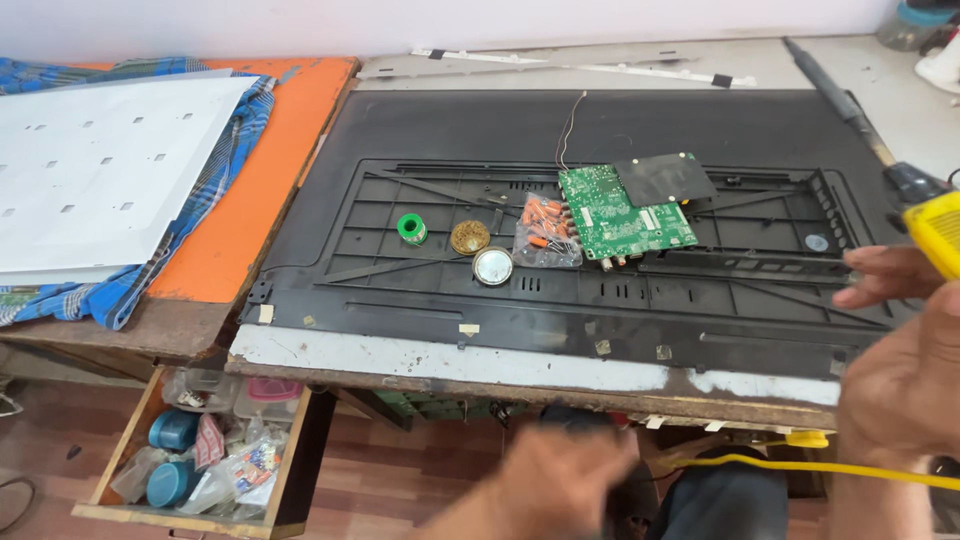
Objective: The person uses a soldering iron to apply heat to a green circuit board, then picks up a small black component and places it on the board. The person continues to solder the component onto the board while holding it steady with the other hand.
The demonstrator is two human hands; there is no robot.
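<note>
Big black television back cover (420, 130) lying flat across the workbench (450, 360), its long side running left to right, and that's the stage for everything here. To the left a white perforated sheet (100, 170) rests on blue checked cloth (130, 290) over an orange board (270, 170); below it a wooden drawer (130, 440) hangs open, stuffed with packets and tubs, and I'd say a knee could catch that edge. On the cover sits the green circuit board (610, 215) with a dark square part on top, thin wires rising from its upper edge. Now the right hand (900, 370), at the frame's right edge, is closed around a yellow-handled soldering iron (930, 225); its long axis runs diagonally, the shaft pointing up and to the left toward the bench's far edge, handle down by the hand. The yellow cord (800, 465) trails left below the bench, and my worry is it snagging on the bench edge, or the tip brushing the plastic cover. The left hand (560, 485) is low, under the bench front, blurred; whether it's closed on anything I cannot tell. Smaller bits: a clear bag of orange components (545, 235) touching the board's left edge, a round tin (492, 266), a brass-coloured disc (469, 237), a green solder spool (411, 228), all loose and easy to knock.
</note>
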